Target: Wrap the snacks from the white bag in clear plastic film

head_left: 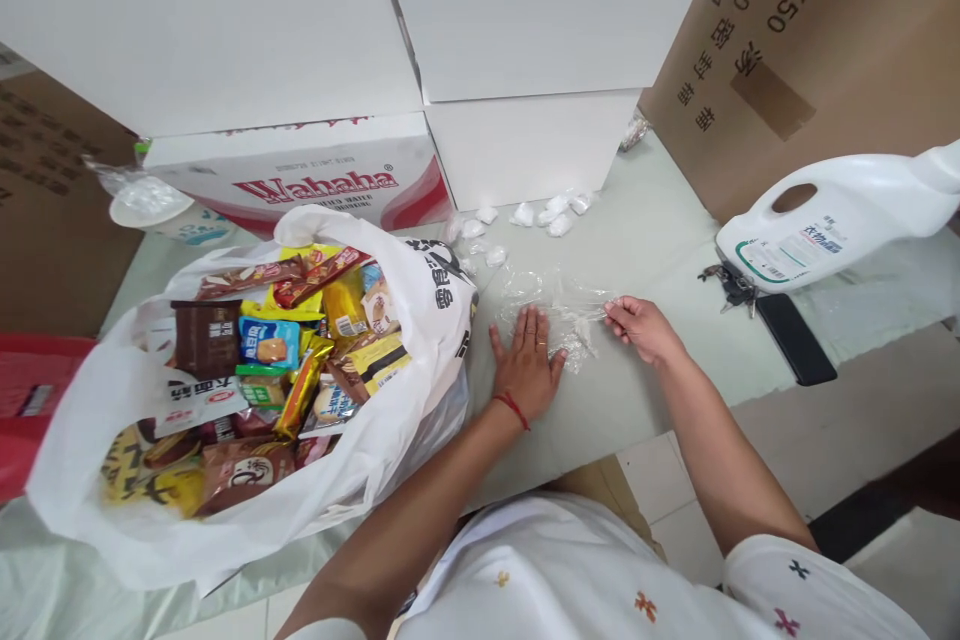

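Visibly crinkled, clear plastic film, thin, shiny.

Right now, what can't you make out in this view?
All in the head view:
- Clear plastic beneath the left hand: hidden by that hand.
- Deeper contents of the white bag: covered by the top packets.
- Far end of the white bottle: cut off by the right edge.
- What the small white lumps are: too small.
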Demonstrator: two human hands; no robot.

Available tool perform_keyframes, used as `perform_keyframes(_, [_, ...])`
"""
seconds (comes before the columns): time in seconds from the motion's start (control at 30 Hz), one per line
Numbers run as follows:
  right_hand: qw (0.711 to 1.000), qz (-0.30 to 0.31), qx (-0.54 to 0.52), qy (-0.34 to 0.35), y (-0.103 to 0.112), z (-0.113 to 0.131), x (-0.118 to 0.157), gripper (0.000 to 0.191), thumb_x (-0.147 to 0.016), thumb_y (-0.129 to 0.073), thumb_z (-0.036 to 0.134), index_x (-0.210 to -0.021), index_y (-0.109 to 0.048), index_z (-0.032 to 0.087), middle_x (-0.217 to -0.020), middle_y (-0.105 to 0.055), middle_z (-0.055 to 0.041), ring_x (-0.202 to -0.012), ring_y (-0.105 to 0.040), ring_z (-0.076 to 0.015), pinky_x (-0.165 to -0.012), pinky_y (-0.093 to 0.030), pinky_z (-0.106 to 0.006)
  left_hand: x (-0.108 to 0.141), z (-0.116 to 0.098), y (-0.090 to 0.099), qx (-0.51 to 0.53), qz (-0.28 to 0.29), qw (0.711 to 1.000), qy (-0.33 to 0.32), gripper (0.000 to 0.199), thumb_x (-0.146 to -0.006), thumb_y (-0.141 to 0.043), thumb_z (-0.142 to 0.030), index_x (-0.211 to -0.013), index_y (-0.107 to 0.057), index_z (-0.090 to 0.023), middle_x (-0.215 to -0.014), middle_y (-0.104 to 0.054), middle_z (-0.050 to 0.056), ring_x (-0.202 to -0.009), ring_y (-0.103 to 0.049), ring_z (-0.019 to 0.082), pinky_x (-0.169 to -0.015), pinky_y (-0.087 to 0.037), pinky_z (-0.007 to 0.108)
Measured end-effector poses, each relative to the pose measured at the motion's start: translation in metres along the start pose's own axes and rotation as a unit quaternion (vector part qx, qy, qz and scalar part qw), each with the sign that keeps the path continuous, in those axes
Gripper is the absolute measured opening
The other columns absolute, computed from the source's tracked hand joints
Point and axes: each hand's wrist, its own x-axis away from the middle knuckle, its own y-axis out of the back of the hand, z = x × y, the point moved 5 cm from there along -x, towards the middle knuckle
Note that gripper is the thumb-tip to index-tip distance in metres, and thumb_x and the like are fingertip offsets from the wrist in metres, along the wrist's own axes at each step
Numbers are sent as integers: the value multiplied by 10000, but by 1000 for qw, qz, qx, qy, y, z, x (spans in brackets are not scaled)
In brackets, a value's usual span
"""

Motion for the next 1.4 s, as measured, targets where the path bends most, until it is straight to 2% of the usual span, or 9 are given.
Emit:
perform_keyframes(0.33, [999, -10, -52, 7, 35, 23, -24, 510, -553, -939, 562, -654, -623, 175, -679, -622, -10, -527, -427, -62, -381, -275, -172, 3, 15, 3, -14, 43, 998, -36, 780, -1010, -368, -594, -1648, -229, -168, -1714, -196, 158, -1602, -144, 329, -1220, 38, 737])
perform_keyframes(0.53, [990, 9, -115, -81, 20, 2, 0, 651, -608, -854, 722, -915, -660, 182, -854, -730, -94, -458, -374, -50, -340, -162, -187, 7, 22, 4, -22, 52, 997, -51, 819, -997, -376, -617, -1654, -201, -160, -1718, -181, 152, -1604, -136, 330, -1226, 32, 730])
perform_keyframes(0.7, [996, 33, -20, -76, 15, -7, 25, 626, -515, -941, 587, -892, -675, 164, -735, -691, -36, -457, -329, -34, -385, -172, -184, 7, 25, 4, -31, 66, 996, -46, 850, -987, -363, -647, -1658, -179, -161, -1729, -138, 126, -1612, -92, 325, -1234, 29, 722])
perform_keyframes(0.83, [997, -26, 14, -65, 49, -9, 31, 580, -485, -930, 563, -796, -634, 174, -660, -633, 7, -452, -312, -35, -413, -176, -200, 13, 33, 6, -19, 83, 995, -46, 899, -962, -426, -656, -1659, -177, -145, -1730, -132, 120, -1607, -127, 334, -1266, 4, 678])
perform_keyframes(0.93, [996, 7, 72, -60, 75, -12, 35, 524, -565, -884, 571, -805, -636, 176, -665, -628, 16, -452, -304, -41, -433, -187, -218, 23, 41, 9, -8, 91, 994, -53, 917, -945, -474, -656, -1659, -189, -156, -1730, -144, 112, -1602, -161, 321, -1295, -23, 613])
perform_keyframes(1.03, [977, 75, 191, -55, 91, -16, 34, 445, -664, -808, 575, -798, -664, 176, -656, -624, 12, -501, -391, -80, -479, -263, -234, 31, 45, 11, 1, 102, 993, -66, 927, -938, -497, -659, -1659, -186, -165, -1730, -147, 110, -1602, -170, 308, -1300, -26, 597])
perform_keyframes(1.13, [948, 4, 319, 15, 97, -1, 19, 393, -769, -699, 576, -828, -695, 188, -730, -676, -23, -659, -555, -158, -609, -403, -273, 34, 46, 11, 8, 110, 991, -76, 946, -925, -528, -662, -1654, -198, -157, -1730, -141, 118, -1601, -168, 314, -1295, -9, 610])
perform_keyframes(1.27, [921, -92, 362, 110, 65, 38, -19, 429, -901, -564, 572, -1079, -697, 206, -1044, -752, -90, -938, -659, -230, -827, -476, -329, 33, 47, 10, 9, 106, 991, -77, 965, -909, -565, -652, -1656, -193, -167, -1729, -142, 123, -1603, -158, 318, -1285, 37, 620])
perform_keyframes(1.4, [921, 26, 384, 58, 3, 52, -58, 525, -795, -737, 580, -1144, -694, 189, -1021, -754, -93, -834, -670, -211, -758, -486, -298, 33, 47, 9, 7, 113, 991, -73, 977, -901, -580, -646, -1659, -175, -179, -1729, -140, 120, -1603, -157, 323, -1276, 29, 647])
